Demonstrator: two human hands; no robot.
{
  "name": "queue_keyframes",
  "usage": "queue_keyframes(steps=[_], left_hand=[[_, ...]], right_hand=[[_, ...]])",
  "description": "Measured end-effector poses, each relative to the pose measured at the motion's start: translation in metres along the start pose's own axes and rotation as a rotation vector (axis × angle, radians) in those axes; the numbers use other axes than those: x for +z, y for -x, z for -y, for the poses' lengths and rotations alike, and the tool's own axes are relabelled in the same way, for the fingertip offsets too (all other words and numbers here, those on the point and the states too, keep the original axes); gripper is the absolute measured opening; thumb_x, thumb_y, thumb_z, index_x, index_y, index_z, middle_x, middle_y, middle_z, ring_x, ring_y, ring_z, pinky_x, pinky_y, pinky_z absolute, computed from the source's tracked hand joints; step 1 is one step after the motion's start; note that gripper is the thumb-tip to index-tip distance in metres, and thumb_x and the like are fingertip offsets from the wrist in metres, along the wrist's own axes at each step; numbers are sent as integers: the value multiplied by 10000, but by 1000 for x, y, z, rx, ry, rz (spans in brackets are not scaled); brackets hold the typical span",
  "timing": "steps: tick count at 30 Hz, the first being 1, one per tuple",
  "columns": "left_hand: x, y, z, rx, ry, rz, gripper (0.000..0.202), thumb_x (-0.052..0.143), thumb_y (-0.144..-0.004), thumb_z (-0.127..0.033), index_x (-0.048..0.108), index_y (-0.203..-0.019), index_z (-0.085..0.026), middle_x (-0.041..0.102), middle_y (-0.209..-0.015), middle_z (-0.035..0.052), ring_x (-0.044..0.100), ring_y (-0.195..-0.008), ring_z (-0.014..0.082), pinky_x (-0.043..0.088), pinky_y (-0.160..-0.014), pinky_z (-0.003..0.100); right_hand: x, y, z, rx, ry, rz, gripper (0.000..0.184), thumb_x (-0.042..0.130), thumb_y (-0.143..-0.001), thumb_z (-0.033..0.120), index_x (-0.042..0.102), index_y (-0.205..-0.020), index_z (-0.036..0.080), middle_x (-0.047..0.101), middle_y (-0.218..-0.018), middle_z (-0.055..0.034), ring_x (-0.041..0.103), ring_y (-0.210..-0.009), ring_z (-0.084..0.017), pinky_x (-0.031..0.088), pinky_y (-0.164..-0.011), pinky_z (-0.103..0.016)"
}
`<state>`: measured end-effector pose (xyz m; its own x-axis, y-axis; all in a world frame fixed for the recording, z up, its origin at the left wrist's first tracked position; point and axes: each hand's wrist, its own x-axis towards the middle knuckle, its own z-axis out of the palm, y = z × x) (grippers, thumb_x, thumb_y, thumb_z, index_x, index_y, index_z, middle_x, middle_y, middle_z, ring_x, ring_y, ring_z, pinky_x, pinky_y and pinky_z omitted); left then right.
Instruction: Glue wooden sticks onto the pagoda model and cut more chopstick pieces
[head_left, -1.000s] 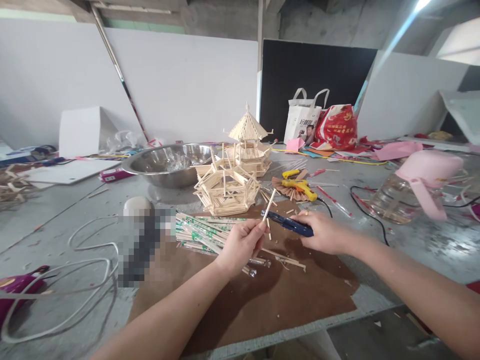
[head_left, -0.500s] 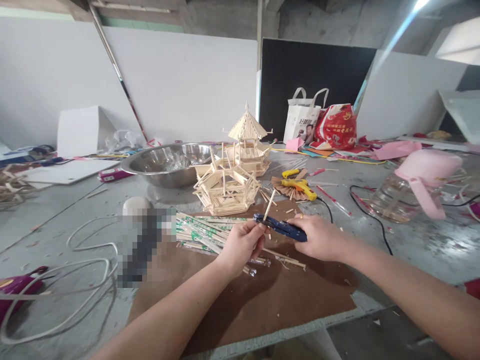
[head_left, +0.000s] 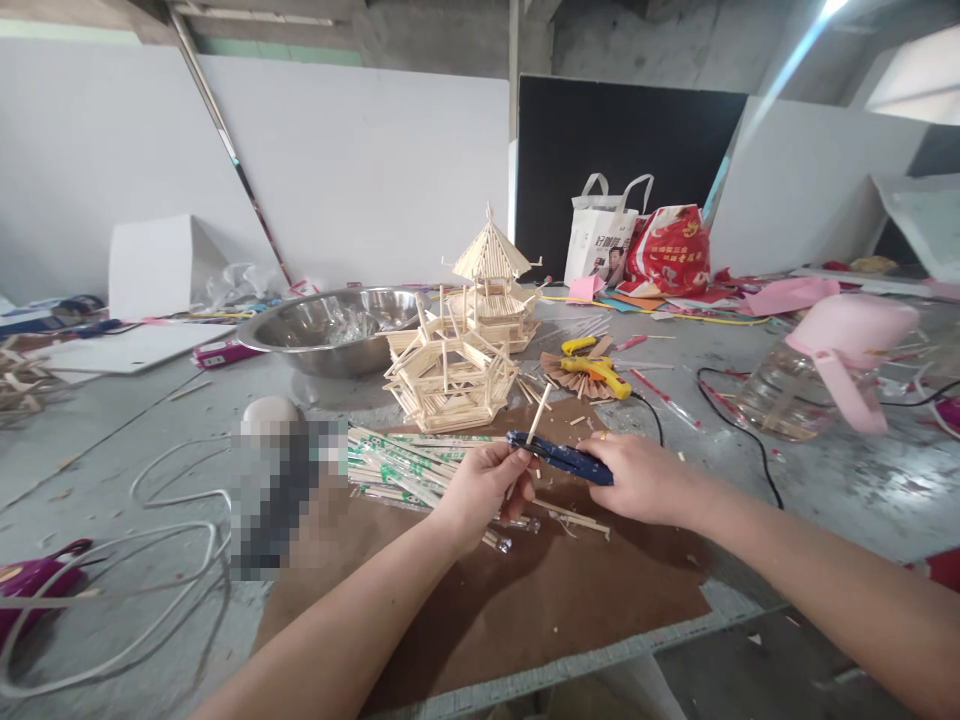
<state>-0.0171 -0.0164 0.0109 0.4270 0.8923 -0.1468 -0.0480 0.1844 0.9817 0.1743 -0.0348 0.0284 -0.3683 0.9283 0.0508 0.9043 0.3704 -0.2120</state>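
My left hand (head_left: 487, 490) is closed around a thin wooden chopstick (head_left: 538, 412), which sticks up tilted from between the thumb and fingers. In my right hand (head_left: 637, 475) is a blue tool (head_left: 566, 458) with pale specks, seemingly a utility knife; its far end lies against the chopstick beside my left thumb. No blade shows clearly. Under and left of my left hand lie wrapped chopsticks (head_left: 405, 465) with green print, and loose sticks (head_left: 577, 518) lie below the tool. Brown paper (head_left: 480, 630) covers the table under both hands.
Beyond my hands stand a stick-built frame (head_left: 450, 375) and a roofed pavilion model (head_left: 491, 260). A steel basin (head_left: 322, 355) is left of them. To the right are a yellow glue gun (head_left: 600, 375) with a black cord and a pink-lidded jug (head_left: 817, 370). A white cable (head_left: 142, 490) loops at left.
The view has shifted very slightly, so the scene sits a little further left. Both hands, the chopstick and the blue tool keep almost the same pose.
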Motion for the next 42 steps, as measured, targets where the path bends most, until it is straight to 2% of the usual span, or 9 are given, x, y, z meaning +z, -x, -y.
queue_keyframes(steps=[4, 7, 11, 14, 17, 24, 29, 35, 42], left_hand=[[3, 0, 1, -57, -19, -2, 299, 542, -661, -423, 455, -716, -143, 543, -492, -24, 462, -320, 67, 338, -296, 153], [4, -2, 2, -85, -63, -14, 291, 535, -669, -416, 448, -739, -147, 547, -525, -23, 497, -355, 81, 398, -339, 178], [3, -6, 4, -37, -132, -82, 284, 524, -680, -402, 476, -764, -135, 575, -630, 9, 533, -446, 87, 439, -415, 198], [0, -8, 8, 27, -165, -140, 279, 508, -691, -394, 491, -783, -131, 580, -675, 22, 537, -497, 91, 435, -452, 198], [-4, -9, 12, 87, -297, -174, 275, 476, -710, -395, 511, -799, -137, 580, -683, 22, 525, -515, 98, 415, -465, 202], [-3, -2, 11, 372, -988, -161, 192, 408, -764, -284, 576, -786, -193, 588, -734, 17, 518, -663, 128, 379, -607, 224], [-1, 3, 10, 475, -1311, -141, 203, 374, -794, -263, 566, -829, -207, 568, -803, 33, 484, -792, 165, 383, -648, 256], [2, 4, 13, 533, -1472, -92, 254, 373, -801, -327, 544, -966, -236, 536, -934, 46, 436, -869, 191, 389, -706, 305], [3, 2, 18, 584, -1533, -48, 339, 402, -785, -375, 482, -1083, -237, 509, -993, 61, 419, -923, 215, 356, -782, 361]], right_hand=[[-1, 0, 0, 15, -41, 50, 267, 463, -719, 329, 571, -912, 180, 617, -848, -75, 560, -789, -207, 361, -646, -264], [-1, 0, -3, 27, -124, 105, 448, 424, -712, 535, 571, -908, 159, 617, -821, -91, 562, -758, -220, 364, -608, -266], [0, -2, -11, 49, -224, 151, 572, 271, -734, 622, 575, -796, 142, 610, -709, -79, 552, -630, -186, 355, -538, -251], [1, -5, -19, 179, -256, 181, 672, 115, -740, 648, 564, -676, 153, 575, -551, -61, 537, -539, -173, 356, -512, -254], [1, -10, -27, 301, -274, 283, 720, 63, -718, 671, 568, -647, 164, 522, -415, -42, 537, -464, -171, 387, -538, -274], [-2, -22, -29, 419, -236, 387, 740, 76, -714, 672, 558, -503, 152, 541, -413, -90, 546, -411, -173, 434, -595, -314], [0, -26, -30, 445, -288, 398, 729, 105, -705, 682, 531, -439, 154, 550, -429, -112, 558, -409, -186, 444, -567, -323], [1, -25, -30, 491, -324, 395, 712, 108, -693, 696, 482, -393, 170, 539, -408, -105, 545, -378, -182, 443, -488, -315], [-1, -25, -25, 502, -255, 410, 770, 56, -691, 695, 522, -444, 133, 550, -429, -114, 561, -409, -172, 452, -540, -282]])
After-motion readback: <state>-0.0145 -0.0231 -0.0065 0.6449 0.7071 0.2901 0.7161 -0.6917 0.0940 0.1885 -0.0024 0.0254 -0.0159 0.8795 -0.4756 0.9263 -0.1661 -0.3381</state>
